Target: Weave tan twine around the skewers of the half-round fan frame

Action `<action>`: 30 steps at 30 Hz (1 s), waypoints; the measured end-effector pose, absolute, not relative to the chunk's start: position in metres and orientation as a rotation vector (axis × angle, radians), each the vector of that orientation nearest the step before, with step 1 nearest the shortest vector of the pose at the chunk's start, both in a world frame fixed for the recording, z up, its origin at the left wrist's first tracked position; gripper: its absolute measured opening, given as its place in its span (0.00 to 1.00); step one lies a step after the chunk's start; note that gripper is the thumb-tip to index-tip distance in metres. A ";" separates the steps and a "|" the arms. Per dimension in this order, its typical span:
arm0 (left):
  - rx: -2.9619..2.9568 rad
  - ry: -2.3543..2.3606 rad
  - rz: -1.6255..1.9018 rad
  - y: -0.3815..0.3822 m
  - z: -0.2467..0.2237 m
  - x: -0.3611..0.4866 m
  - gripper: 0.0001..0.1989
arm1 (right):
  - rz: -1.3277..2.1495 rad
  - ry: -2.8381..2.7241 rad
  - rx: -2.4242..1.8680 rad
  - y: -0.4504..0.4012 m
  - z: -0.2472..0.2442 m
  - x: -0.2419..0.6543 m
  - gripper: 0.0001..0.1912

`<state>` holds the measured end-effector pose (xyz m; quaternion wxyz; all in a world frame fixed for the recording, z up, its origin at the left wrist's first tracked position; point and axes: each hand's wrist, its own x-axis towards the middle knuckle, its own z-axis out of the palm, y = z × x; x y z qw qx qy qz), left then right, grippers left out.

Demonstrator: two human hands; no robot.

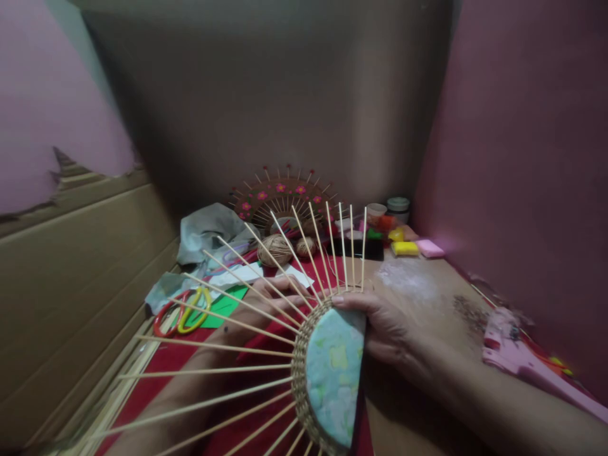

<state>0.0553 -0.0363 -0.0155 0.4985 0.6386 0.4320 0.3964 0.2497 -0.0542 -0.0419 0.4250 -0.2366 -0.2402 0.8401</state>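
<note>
A half-round base [332, 377] covered in pale blue-green patterned material is held tilted in front of me. Thin wooden sticks [228, 350] fan out from its curved edge, and a braided twine band [299, 373] runs along that edge between them. My right hand [382, 323] grips the base at its upper right corner, thumb over the front near the band. Behind the sticks, my left hand [273, 294] has its fingers bent close to the band's upper part; what they pinch is hidden. A thin strand of twine [336, 272] loops among the upper sticks.
At the back stands a flowered stick fan [280, 190], with twine balls [275, 250] before it. Red-handled scissors [171, 313] and yellow-handled ones [194, 310] lie left, near green paper [225, 307]. A pink glue gun [517, 354] lies right. Cardboard [71, 304] walls the left side.
</note>
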 end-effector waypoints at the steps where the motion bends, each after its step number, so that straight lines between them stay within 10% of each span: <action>1: 1.563 1.049 0.941 -0.035 -0.014 0.055 0.05 | 2.100 -0.622 -0.588 -0.054 -0.041 0.250 0.05; 30: 0.848 1.249 1.737 -0.012 0.021 -0.048 0.12 | 2.122 -0.445 -0.525 -0.041 -0.049 0.254 0.11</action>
